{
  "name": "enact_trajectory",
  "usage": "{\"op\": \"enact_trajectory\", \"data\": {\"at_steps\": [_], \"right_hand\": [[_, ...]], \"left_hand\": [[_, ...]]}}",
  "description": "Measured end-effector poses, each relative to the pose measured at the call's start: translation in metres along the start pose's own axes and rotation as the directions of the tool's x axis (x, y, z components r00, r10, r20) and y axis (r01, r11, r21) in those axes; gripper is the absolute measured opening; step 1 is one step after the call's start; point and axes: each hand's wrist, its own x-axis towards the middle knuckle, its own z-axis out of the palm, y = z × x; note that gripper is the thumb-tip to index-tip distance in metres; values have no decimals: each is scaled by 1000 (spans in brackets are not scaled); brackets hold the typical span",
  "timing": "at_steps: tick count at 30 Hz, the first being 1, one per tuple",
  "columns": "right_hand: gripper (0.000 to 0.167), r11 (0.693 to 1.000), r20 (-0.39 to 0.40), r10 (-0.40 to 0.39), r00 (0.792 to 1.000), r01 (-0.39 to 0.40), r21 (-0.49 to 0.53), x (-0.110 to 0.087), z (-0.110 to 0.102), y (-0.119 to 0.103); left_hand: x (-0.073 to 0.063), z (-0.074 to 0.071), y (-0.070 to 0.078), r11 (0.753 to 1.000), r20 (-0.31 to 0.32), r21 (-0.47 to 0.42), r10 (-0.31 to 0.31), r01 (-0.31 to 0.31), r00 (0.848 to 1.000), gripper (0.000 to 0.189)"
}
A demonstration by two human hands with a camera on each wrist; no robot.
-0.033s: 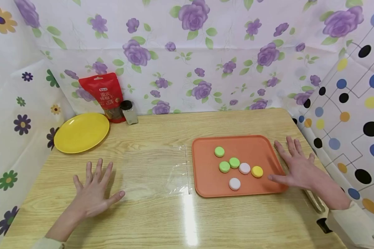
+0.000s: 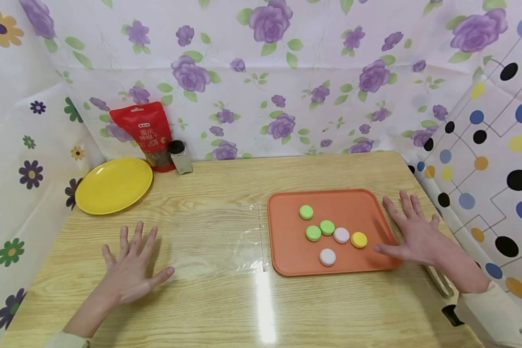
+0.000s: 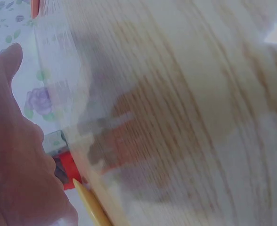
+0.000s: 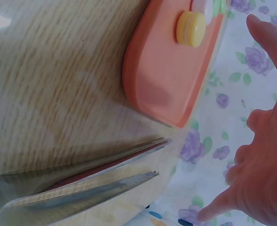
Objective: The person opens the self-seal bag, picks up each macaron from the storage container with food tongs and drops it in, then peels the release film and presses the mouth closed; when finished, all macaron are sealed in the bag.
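Observation:
My left hand hovers over the wooden table's left side, fingers spread, holding nothing. My right hand, also spread and holding nothing, is above the right end of an orange tray. On the tray lie several macarons: three green, among them a green macaron at the back, two pale ones including a pale macaron in front, and one yellow macaron. Metal tongs lie beside the tray in the right wrist view; in the head view my right hand and arm partly hide them.
At the back left are a yellow plate, a red pouch and a small black-capped jar. A clear plastic sheet lies between my left hand and the tray. Patterned cloth stands along the back and both sides.

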Motion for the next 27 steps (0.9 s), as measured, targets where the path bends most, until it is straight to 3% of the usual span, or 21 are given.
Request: {"op": "enact_trajectory", "data": {"at_steps": [8, 12, 14, 17, 21, 24, 27], "right_hand": [[118, 1000, -29, -23, 999, 22, -15, -1, 2, -1], [106, 991, -120, -128, 984, 130, 11, 4, 2, -17], [95, 981, -158, -192, 969, 196, 9, 13, 0, -35], [80, 953, -197, -294, 935, 302, 9, 32, 2, -70], [61, 894, -174, -445, 879, 447, -30, 67, 15, -127], [50, 840, -88, -542, 836, 536, -83, 93, 29, -169], [45, 801, 0, -588, 809, 583, -135, 115, 41, -203]], "left_hand": [[0, 2, -1, 1000, -15, 8, 12, -12, 1000, 104], [2, 5, 4, 997, -128, -10, 70, -72, 989, 97], [7, 7, 13, 993, -215, -28, 104, -113, 971, 88], [21, 15, 34, 978, -340, -29, 184, -205, 922, 63], [47, 29, 66, 956, -389, -4, 269, -293, 881, 29], [64, 37, 83, 952, -345, -12, 284, -307, 895, 26], [75, 43, 89, 955, -265, -38, 273, -293, 925, 41]]}}
